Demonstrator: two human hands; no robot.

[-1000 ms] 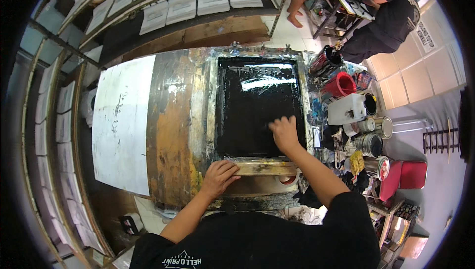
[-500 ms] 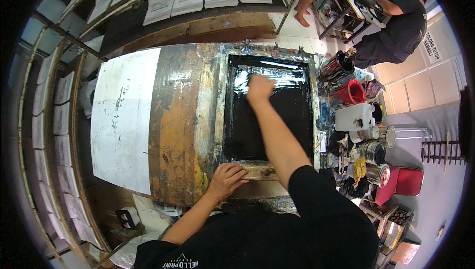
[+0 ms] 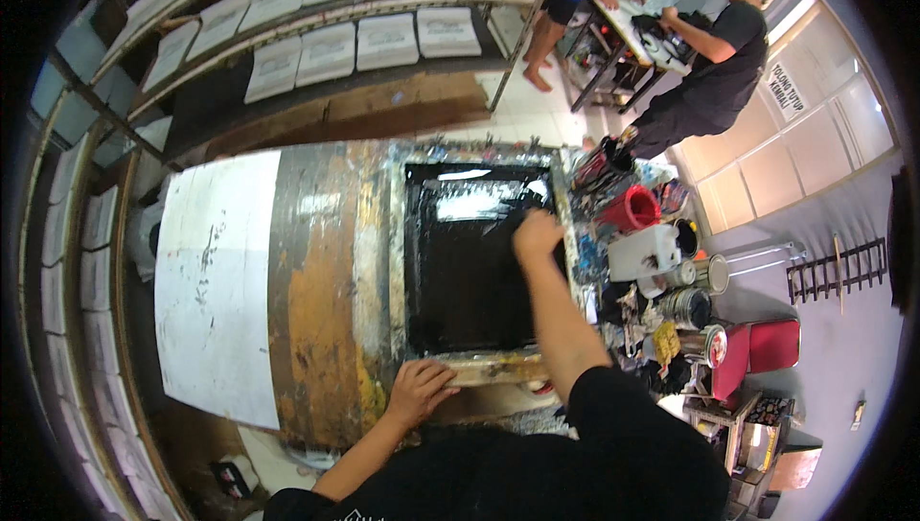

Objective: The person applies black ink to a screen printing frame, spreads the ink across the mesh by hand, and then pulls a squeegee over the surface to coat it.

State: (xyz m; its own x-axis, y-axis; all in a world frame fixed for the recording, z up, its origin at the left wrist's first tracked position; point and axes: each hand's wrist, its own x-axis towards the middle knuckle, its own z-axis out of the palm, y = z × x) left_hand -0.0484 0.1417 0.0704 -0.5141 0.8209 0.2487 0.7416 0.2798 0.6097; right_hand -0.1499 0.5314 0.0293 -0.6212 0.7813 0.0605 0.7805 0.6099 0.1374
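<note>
A wooden-framed printing screen lies on the worn table, its mesh coated black, with a wet, shiny patch of ink towards the far side. My right hand is closed over the right part of the mesh. Something dark shows at its fingers, blending with the black ink, so its kind cannot be made out. At the near left corner of the screen, my left hand rests on the wooden edge with its fingers stretched out.
To the left, a white board covers part of the table. Cans, a red bucket and a white jerrycan crowd the right side. Racks with stacked printed sheets stand at the back and left. Two people work at a far table.
My right hand has moved rightward and slightly nearer across the mesh. My left hand stays at the screen's near edge. The whole view has shifted, showing more of the far racks.
</note>
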